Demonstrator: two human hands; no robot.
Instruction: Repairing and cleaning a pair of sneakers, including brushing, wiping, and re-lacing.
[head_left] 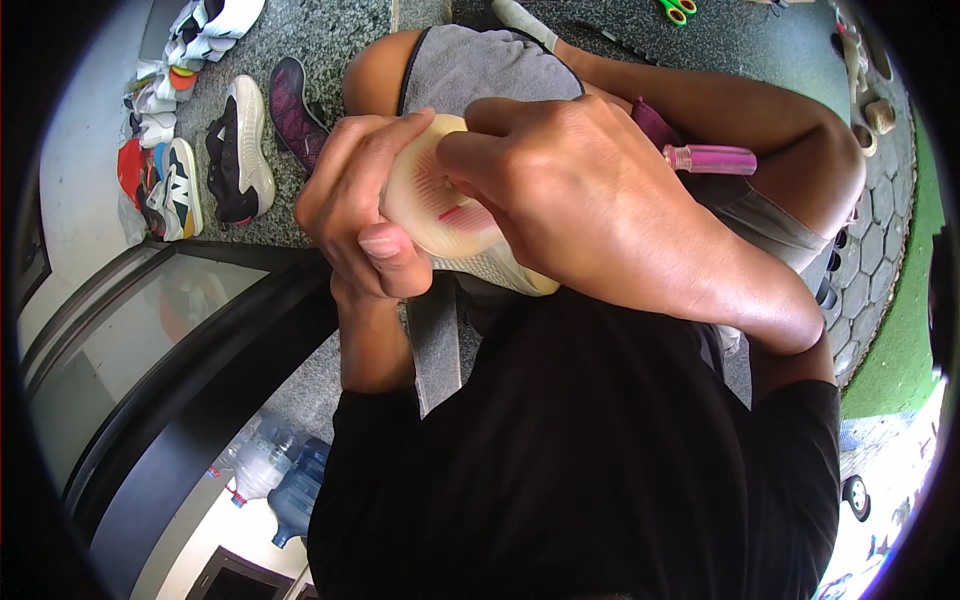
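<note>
at upper centre, the left hand (350, 205) is curling its fingers round a cream shoe sole (418, 208) – the right hand (580, 180) is bending fingers over it, whether pinching i can't tell.

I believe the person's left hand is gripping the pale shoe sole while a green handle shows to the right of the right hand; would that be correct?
Not quite: in the head view the handle is pink, not green. The left hand is gripping the pale shoe sole, and the handle shows right of the right hand.
</note>
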